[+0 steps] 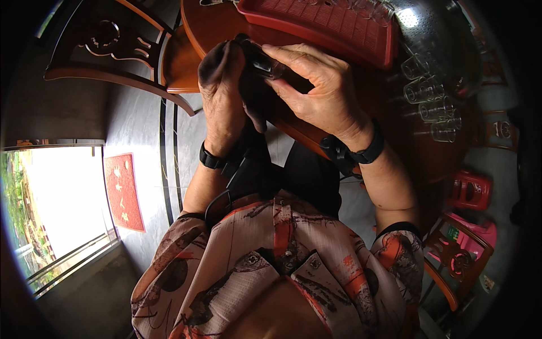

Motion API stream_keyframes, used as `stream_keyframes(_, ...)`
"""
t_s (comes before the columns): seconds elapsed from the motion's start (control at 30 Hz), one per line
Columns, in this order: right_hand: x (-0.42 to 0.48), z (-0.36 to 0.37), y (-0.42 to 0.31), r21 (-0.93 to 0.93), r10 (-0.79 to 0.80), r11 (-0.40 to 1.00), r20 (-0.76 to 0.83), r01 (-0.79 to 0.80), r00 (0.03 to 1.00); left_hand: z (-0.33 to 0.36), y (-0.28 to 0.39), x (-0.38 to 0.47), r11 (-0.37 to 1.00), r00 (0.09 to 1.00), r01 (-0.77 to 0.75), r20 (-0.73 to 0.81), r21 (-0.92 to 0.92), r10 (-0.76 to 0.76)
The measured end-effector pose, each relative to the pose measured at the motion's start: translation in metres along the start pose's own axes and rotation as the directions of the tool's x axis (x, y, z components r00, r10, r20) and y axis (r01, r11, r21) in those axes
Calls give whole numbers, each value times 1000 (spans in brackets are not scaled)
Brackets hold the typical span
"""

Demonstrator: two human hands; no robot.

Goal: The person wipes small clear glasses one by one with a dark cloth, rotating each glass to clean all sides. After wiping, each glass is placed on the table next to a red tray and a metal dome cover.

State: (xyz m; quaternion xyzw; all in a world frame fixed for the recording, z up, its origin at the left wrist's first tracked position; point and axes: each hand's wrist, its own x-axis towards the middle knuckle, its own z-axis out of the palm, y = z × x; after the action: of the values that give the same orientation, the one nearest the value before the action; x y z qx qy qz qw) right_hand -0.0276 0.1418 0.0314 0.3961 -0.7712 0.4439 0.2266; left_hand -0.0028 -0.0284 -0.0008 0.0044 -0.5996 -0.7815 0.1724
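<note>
A dark brown cloth is bunched in my left hand, and part of it hangs below the fingers. Between my hands is a small clear drinking glass, tipped on its side. My right hand pinches the glass between thumb and fingers at its right end. The cloth lies against the other end; how far it reaches inside the glass is hidden. Both hands are above the near edge of a round wooden table. Several similar clear glasses stand in a row on the table to the right.
A red plastic tray with several glasses sits beyond my hands. Right of it is a perforated metal surface. Wooden chairs flank the table. A red plastic stool stands at right, a red doormat lies at left.
</note>
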Motion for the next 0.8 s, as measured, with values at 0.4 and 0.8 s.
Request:
stream_keyframes(0.4,5,-3,1,69,-11,998,-31,13,999,10,7,0,957,947,-289,156,21,282)
stream_keyframes(0.8,4,-3,9,656,419,689,-13,-308,908,-18,-5,9,369,786,-546,307,752,537)
